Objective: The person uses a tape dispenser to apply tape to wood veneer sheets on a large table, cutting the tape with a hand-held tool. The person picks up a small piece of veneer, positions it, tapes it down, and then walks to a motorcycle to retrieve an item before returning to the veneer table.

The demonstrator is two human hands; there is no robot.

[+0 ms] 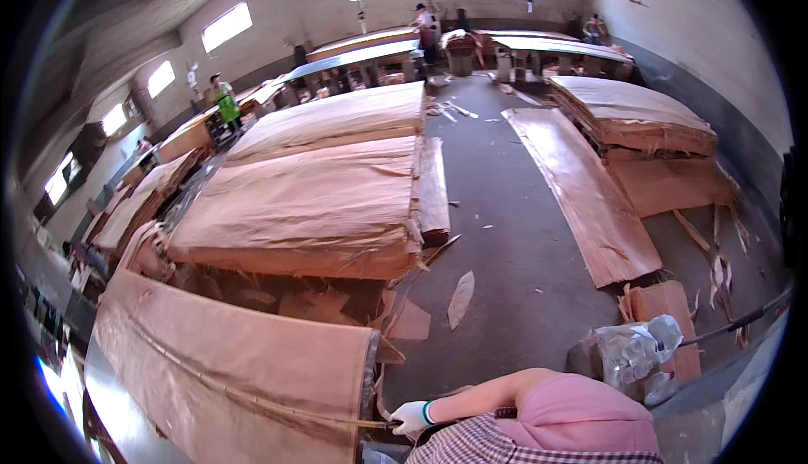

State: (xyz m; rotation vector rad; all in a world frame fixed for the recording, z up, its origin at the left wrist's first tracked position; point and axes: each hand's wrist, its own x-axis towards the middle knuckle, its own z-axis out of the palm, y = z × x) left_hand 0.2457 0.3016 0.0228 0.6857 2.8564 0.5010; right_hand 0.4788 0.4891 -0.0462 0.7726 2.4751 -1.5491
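**Gloved hand on a thin stick at the edge of a veneer sheet**

The left hand (412,416), in a white glove, is closed around the end of a thin stick (252,397) that runs leftward across a large reddish veneer sheet (227,363) lying on the bench (118,413) at lower left. The right hand is out of view, so its state cannot be told. A pink sleeve (581,418) and checked cloth fill the bottom edge. Just right of it sits what looks like a crumpled clear plastic bottle (635,350), though the view there is blurred. Ahead, tall veneer stacks (311,212) rest beside the grey floor (513,262), with more stacks (631,115) at right. A person in green (225,106) stands far left.
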